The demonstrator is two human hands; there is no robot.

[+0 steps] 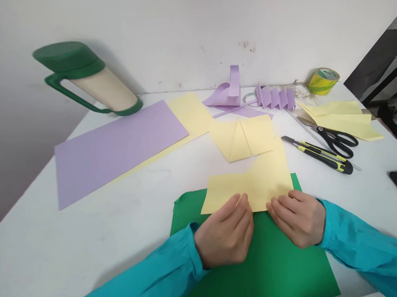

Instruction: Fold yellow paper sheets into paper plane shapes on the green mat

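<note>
A yellow sheet of paper (241, 186), roughly L-shaped, lies over a green sheet (286, 268) in front of me. My left hand (228, 232) pinches the near edge of the yellow paper with fingers pressed together. At the same edge, farther right, my right hand (298, 218) has its fingers closed on the paper near the corner. Both thumbs are mostly hidden from the camera. Just beyond, a folded yellow paper piece (251, 138) with a triangular flap touches or overlaps the far part of the sheet.
A purple sheet (118, 149) covers part of another yellow sheet (191, 115) at left, near a green-lidded jug (90, 79). Right are a box cutter (320, 155), scissors (332, 136), folded yellow paper (348, 119) and tape (324, 81). Pleated purple paper (275, 97) sits by the wall.
</note>
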